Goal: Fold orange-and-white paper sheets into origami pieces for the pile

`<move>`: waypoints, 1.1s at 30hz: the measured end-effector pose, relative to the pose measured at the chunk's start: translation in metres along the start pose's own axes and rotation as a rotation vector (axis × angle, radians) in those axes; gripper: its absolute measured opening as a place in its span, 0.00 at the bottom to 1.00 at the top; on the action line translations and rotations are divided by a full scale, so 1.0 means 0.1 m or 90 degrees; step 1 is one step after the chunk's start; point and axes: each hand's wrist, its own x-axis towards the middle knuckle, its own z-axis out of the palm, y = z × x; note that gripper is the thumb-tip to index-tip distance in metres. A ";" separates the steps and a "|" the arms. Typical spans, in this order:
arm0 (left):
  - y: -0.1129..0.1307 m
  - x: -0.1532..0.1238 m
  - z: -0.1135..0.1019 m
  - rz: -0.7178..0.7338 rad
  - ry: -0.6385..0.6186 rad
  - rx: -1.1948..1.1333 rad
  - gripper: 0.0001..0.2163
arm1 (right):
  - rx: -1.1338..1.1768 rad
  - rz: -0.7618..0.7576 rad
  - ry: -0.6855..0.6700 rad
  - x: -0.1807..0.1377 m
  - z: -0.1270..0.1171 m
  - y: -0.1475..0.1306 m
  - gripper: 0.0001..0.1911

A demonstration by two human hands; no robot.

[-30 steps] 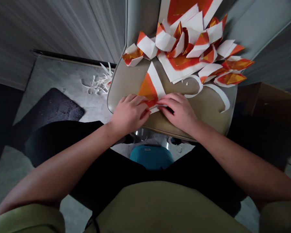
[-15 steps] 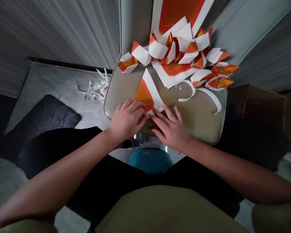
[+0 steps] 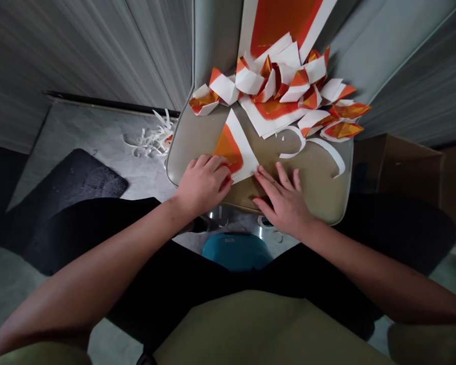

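Observation:
A sheet of joss paper [image 3: 240,147], white with an orange and gold patch, lies folded into a triangle on the seat of a padded chair [image 3: 311,187]. Over its lower left part, my left hand [image 3: 205,182] is closed, fingers curled and bunched on the paper; its fingertips are partly hidden. My right hand [image 3: 283,200] lies open, fingers spread, with fingertips touching the right corner of the triangle. Behind the sheet sit several folded paper ingots [image 3: 224,86] in white, orange and gold, on and around a stack of flat joss paper [image 3: 264,121].
Curled white paper strips [image 3: 329,152] lie on the seat at right. More strips [image 3: 154,139] are heaped on the floor at left, near a dark mat [image 3: 87,177]. A teal stool [image 3: 235,251] stands between my knees. At right is a cardboard box [image 3: 406,167].
My right hand has slid right along the fold to the triangle's right corner, uncovering the paper's lower edge. My left hand stays on the paper's left side.

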 end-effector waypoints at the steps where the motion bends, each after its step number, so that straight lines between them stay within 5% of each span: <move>1: 0.00 0.00 0.00 0.001 0.002 0.001 0.08 | 0.001 0.000 0.001 0.01 0.00 0.00 0.35; 16: 0.00 0.03 -0.07 0.008 -0.060 0.036 0.09 | -0.023 -0.080 0.112 0.17 0.00 0.01 0.22; 26: -0.30 -0.10 -0.04 0.112 -0.046 -0.063 0.17 | -0.016 -0.072 0.114 0.17 0.05 0.02 0.22; 33: -0.47 -0.20 -0.05 0.097 -0.013 -0.092 0.24 | 0.014 -0.039 0.094 0.18 0.04 -0.01 0.22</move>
